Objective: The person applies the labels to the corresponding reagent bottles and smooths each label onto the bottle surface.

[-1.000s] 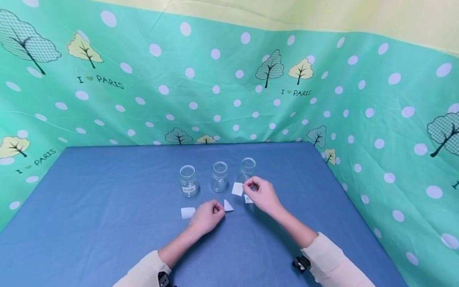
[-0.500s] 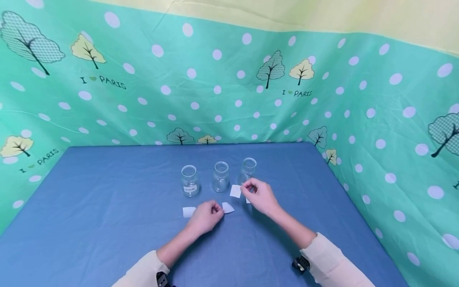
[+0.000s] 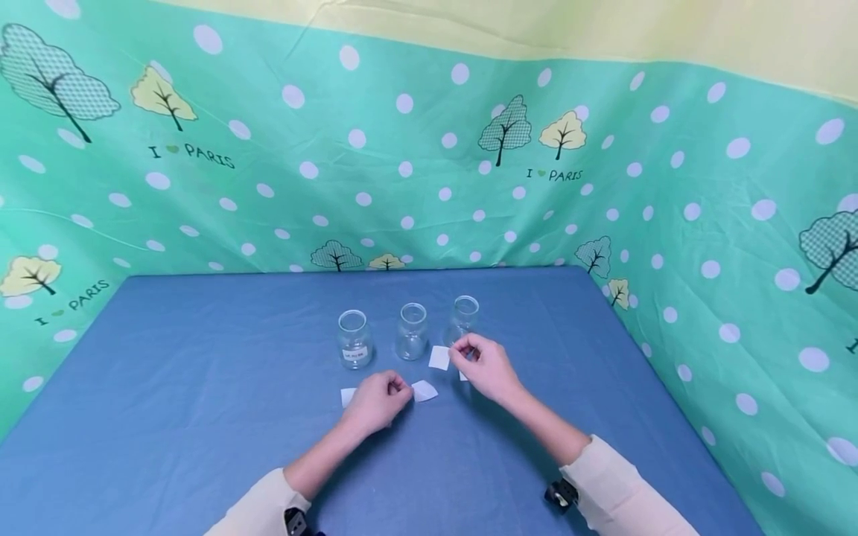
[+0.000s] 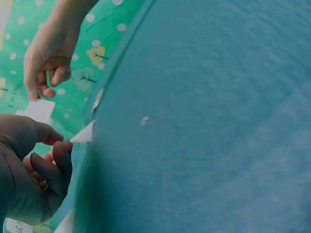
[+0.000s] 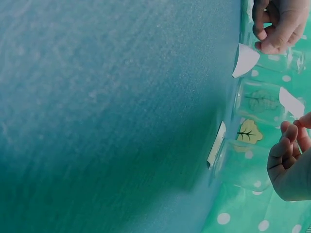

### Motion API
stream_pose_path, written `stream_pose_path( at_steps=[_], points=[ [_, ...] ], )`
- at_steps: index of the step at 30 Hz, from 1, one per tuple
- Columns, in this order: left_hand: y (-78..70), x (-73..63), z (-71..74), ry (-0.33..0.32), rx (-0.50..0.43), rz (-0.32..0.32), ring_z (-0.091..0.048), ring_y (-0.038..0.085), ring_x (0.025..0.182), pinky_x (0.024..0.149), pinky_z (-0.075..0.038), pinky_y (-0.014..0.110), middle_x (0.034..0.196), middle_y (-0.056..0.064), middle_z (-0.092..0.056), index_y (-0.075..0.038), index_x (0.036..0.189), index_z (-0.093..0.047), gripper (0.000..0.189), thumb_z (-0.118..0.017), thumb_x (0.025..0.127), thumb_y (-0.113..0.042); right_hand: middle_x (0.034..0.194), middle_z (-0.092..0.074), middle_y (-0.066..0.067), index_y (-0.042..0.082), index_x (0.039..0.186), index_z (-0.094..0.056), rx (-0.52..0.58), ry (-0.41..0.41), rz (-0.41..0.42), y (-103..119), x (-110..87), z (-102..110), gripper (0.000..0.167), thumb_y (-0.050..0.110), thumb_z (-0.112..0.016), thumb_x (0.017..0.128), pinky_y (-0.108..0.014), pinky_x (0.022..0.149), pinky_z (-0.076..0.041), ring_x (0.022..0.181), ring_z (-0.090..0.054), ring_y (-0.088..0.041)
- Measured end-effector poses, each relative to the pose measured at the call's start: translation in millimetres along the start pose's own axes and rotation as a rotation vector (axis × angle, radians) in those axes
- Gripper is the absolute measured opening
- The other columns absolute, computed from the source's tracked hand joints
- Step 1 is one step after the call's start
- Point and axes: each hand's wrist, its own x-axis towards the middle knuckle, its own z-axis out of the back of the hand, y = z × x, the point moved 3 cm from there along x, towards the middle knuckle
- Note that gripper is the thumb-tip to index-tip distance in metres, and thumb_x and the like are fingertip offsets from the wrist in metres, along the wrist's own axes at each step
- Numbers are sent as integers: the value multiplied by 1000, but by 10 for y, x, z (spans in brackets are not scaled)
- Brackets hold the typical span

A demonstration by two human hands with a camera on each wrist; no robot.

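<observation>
In the head view my right hand [image 3: 489, 368] pinches a small white paper label [image 3: 439, 358] by its edge, held in front of the jars. My left hand [image 3: 378, 400] is lower and to the left, its thumb and forefinger pinching a corner of a curled white paper piece [image 3: 425, 391]. The left wrist view shows this piece [image 4: 85, 133] at the fingertips. Three lidless glass jars stand beyond the hands: a left jar [image 3: 353, 327] with a lettered label on it, a bare middle jar [image 3: 412, 331], and a right jar [image 3: 465, 316] partly hidden by my right hand.
One white paper slip [image 3: 347, 397] lies on the blue table [image 3: 167, 372], partly covered by my left hand. Another slip [image 3: 463, 376] peeks out behind my right hand. A green dotted curtain [image 3: 402, 149] rises behind the table and along its right side.
My left hand has drawn slightly left and down, and its paper piece now appears flatter and broader. My right hand has shifted slightly left with the label.
</observation>
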Motion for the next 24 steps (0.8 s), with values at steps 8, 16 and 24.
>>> stream_pose_path(
  at_steps=[8, 16, 24],
  points=[
    [-98, 67, 109, -12, -119, 6, -51, 10, 43, 46, -45, 26, 58, -2, -54, -8, 81, -63, 11, -63, 86, -18, 72, -61, 1, 12, 83, -68, 0, -3, 5, -7, -20, -39, 5, 16, -66, 84, -21, 56, -41, 60, -49, -10],
    [-147, 85, 40, -12, -239, -3, -51, 11, 43, 46, -45, 27, 64, 4, -60, -5, 85, -65, 14, -64, 87, -18, 72, -62, 4, 16, 81, -68, -70, -23, 99, 33, -57, -124, 4, 18, -66, 84, -20, 58, -42, 61, -49, -7],
    [-168, 104, 26, -25, -371, 54, -50, 11, 43, 40, -39, 26, 66, 3, -63, -3, 90, -66, 20, -64, 88, -23, 74, -61, 5, 15, 85, -69, -94, -11, 248, 120, -87, -185, 3, 15, -66, 84, -17, 56, -42, 60, -48, -5]
  ],
)
